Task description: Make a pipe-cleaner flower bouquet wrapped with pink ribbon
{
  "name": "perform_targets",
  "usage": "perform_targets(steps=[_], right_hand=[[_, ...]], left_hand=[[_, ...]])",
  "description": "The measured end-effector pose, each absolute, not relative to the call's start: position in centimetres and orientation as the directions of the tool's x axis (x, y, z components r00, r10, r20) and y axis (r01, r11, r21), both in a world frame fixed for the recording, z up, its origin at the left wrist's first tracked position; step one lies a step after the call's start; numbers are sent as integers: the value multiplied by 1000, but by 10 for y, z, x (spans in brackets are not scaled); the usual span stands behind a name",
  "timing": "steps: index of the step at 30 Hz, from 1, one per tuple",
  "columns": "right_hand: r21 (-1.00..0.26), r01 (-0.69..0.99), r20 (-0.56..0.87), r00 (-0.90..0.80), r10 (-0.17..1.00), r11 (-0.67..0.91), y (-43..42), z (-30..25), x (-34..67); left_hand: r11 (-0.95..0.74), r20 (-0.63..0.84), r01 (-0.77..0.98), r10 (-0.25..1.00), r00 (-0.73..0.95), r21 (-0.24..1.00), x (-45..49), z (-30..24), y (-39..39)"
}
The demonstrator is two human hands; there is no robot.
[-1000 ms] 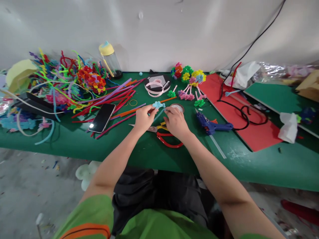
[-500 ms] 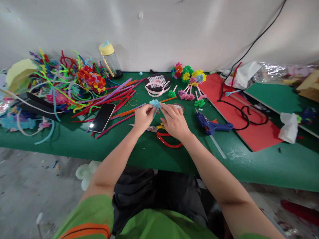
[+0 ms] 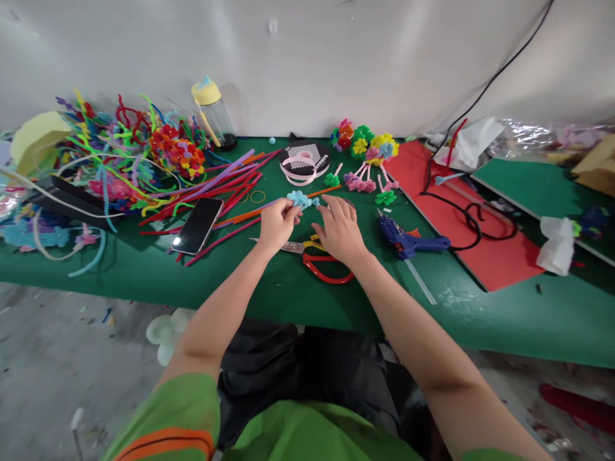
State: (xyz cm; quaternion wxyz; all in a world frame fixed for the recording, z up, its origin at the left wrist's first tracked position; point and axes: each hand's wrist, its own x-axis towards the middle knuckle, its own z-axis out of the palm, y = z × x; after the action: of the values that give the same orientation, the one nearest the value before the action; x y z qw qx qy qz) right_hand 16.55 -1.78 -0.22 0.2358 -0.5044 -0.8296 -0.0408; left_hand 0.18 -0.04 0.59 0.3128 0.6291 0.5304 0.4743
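My left hand (image 3: 280, 224) is closed, pinching a light blue pipe-cleaner flower (image 3: 298, 199) between thumb and fingertips. A short twisted blue end sticks out of the flower to the right. Just beyond that end is my right hand (image 3: 340, 227), its thumb and fingers apart and nothing seen in them. Beneath the hands lie scissors (image 3: 327, 276) with red and yellow handles, partly hidden by my right hand. A roll of tape (image 3: 352, 206) shows only in part behind the right fingers.
Pipe cleaners (image 3: 230, 186) and a phone (image 3: 198, 225) lie left, beside a heap of coloured stems. Finished fuzzy flowers (image 3: 360, 184) and a ribbon spool (image 3: 304, 160) are behind. A blue glue gun (image 3: 408, 243) with a black cord lies right, near a red board (image 3: 494, 256).
My right hand has drawn back to the right from the blue flower and its fingers have spread. More of the twisted blue end now shows. The left hand keeps its hold.
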Motion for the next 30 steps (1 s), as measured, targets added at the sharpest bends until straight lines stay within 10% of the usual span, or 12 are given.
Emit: perform_targets(steps=[30], right_hand=[[-133, 876, 254, -422, 870, 464, 5, -18, 159]], left_hand=[[-225, 215, 659, 972, 98, 718, 0, -7, 11]])
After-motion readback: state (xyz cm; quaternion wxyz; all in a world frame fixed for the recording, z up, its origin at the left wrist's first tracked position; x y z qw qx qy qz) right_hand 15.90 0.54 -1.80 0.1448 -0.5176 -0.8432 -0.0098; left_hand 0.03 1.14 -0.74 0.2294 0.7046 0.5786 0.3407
